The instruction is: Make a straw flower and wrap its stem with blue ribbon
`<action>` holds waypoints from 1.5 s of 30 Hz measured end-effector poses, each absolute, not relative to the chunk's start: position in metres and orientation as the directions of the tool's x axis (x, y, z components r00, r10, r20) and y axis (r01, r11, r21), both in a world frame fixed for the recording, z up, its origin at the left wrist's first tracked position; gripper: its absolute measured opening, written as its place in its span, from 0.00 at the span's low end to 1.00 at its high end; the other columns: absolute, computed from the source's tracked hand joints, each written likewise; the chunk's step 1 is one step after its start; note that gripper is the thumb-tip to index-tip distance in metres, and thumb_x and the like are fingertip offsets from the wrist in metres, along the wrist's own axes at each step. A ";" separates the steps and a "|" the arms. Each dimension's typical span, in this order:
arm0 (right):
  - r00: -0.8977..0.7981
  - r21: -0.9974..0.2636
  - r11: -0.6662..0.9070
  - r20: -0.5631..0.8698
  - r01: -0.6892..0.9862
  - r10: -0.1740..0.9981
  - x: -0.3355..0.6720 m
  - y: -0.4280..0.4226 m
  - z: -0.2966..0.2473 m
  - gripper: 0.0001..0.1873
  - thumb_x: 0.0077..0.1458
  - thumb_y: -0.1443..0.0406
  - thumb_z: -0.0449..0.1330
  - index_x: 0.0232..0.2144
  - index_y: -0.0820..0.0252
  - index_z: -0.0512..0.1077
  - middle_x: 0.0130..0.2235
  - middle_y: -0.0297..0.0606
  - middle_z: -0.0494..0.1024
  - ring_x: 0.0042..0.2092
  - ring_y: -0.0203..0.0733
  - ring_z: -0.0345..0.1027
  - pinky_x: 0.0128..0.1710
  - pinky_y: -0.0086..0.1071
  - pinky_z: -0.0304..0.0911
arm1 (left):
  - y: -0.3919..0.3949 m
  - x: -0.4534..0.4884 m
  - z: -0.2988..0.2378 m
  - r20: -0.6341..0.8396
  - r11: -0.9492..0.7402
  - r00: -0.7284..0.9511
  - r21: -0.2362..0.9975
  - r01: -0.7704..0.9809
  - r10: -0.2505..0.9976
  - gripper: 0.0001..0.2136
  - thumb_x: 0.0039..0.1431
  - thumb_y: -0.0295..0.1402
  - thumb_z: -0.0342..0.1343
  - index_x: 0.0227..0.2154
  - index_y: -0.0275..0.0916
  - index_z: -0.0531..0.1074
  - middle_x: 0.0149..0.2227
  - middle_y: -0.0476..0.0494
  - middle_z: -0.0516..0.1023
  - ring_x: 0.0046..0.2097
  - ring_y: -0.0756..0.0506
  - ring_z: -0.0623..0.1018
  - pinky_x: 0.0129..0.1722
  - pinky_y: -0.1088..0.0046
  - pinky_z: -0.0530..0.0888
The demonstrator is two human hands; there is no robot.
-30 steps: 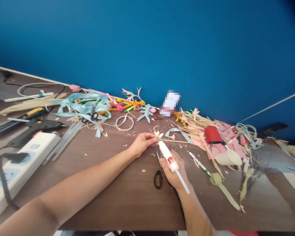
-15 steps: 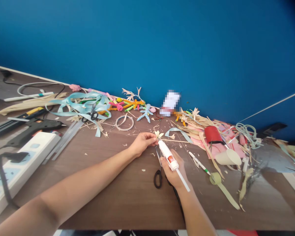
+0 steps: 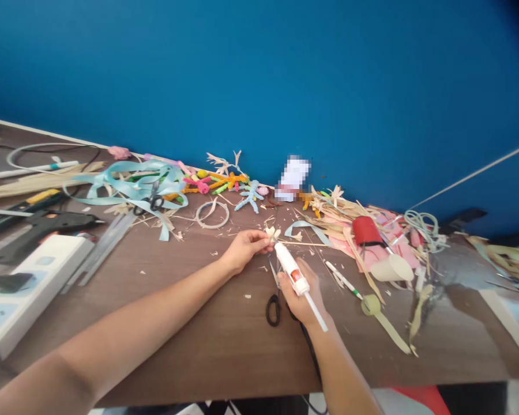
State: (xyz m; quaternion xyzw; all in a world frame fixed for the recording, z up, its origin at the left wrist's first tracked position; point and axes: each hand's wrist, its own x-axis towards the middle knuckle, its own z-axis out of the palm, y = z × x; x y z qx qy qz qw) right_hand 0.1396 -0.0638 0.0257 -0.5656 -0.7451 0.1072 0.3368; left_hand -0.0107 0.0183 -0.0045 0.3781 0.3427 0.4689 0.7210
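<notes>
In my left hand [image 3: 247, 250] a small pale cream flower [image 3: 272, 233] is pinched between thumb and fingertips. My right hand [image 3: 305, 291] grips a white hot glue gun [image 3: 289, 265], its nozzle pointing at the flower's base. A clear glue stick [image 3: 315, 311] sticks out of the back of the gun. Black-handled scissors [image 3: 273, 310] lie on the table just left of my right hand, their blades partly behind it. Whether the nozzle touches the flower I cannot tell.
Left stand a white power strip [image 3: 47, 265] and a black glue gun [image 3: 47, 230]. Blue ribbon [image 3: 112, 173], a tape ring [image 3: 212, 214] and colourful pipe-cleaner pieces [image 3: 229, 181] line the wall. To the right lie a red spool [image 3: 367, 230], a paper cup [image 3: 391, 268] and a green ribbon roll [image 3: 371, 305].
The view has shifted slightly, so most things sit a little further left. Both hands keep their hold, with the glue gun still close to the flower.
</notes>
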 end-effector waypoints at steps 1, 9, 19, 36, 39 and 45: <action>-0.076 -0.544 0.296 0.390 0.785 0.918 0.142 -0.066 0.029 0.08 0.51 0.61 0.52 0.24 0.58 0.58 0.24 0.33 0.61 0.25 0.36 0.58 0.25 0.29 0.56 | 0.018 -0.011 -0.005 -0.149 0.280 0.320 0.865 -0.416 0.936 0.10 0.38 0.33 0.63 0.23 0.33 0.71 0.23 0.48 0.75 0.26 0.52 0.74 0.29 0.78 0.69; 0.239 -0.360 -0.170 0.157 0.917 0.958 0.152 -0.117 0.052 0.10 0.47 0.59 0.55 0.30 0.57 0.60 0.25 0.33 0.69 0.25 0.39 0.65 0.23 0.29 0.55 | 0.021 -0.013 -0.009 -0.155 0.279 0.301 0.858 -0.431 0.941 0.10 0.39 0.33 0.62 0.23 0.34 0.71 0.25 0.48 0.75 0.27 0.52 0.74 0.29 0.78 0.69; 0.113 -0.052 -0.113 -0.003 0.992 0.994 0.138 -0.106 0.013 0.09 0.48 0.65 0.55 0.32 0.59 0.57 0.32 0.36 0.68 0.30 0.39 0.67 0.23 0.28 0.49 | 0.021 -0.013 -0.010 -0.148 0.271 0.287 0.849 -0.453 0.946 0.11 0.38 0.34 0.63 0.23 0.33 0.70 0.24 0.48 0.75 0.27 0.52 0.74 0.29 0.77 0.69; 0.347 0.060 -0.349 0.050 0.935 0.937 0.236 -0.113 0.032 0.13 0.46 0.62 0.55 0.36 0.59 0.60 0.37 0.39 0.67 0.33 0.42 0.66 0.27 0.30 0.51 | 0.020 -0.013 -0.006 -0.164 0.286 0.297 0.854 -0.435 0.941 0.10 0.38 0.33 0.63 0.23 0.34 0.71 0.24 0.48 0.75 0.27 0.52 0.74 0.28 0.78 0.69; 0.284 0.016 -0.284 0.001 0.959 0.959 0.245 -0.112 0.027 0.13 0.47 0.62 0.54 0.37 0.59 0.62 0.37 0.39 0.66 0.35 0.42 0.65 0.29 0.31 0.54 | 0.020 -0.013 -0.006 -0.159 0.283 0.300 0.856 -0.433 0.941 0.10 0.38 0.33 0.63 0.23 0.34 0.71 0.25 0.48 0.75 0.27 0.52 0.74 0.29 0.78 0.70; 0.135 -0.173 -0.123 0.059 0.977 0.989 0.229 -0.113 0.052 0.20 0.44 0.63 0.57 0.42 0.61 0.63 0.42 0.44 0.65 0.38 0.44 0.64 0.37 0.35 0.59 | 0.019 -0.012 -0.007 -0.166 0.285 0.297 0.859 -0.425 0.940 0.11 0.38 0.34 0.62 0.24 0.33 0.71 0.24 0.47 0.75 0.26 0.52 0.74 0.29 0.77 0.69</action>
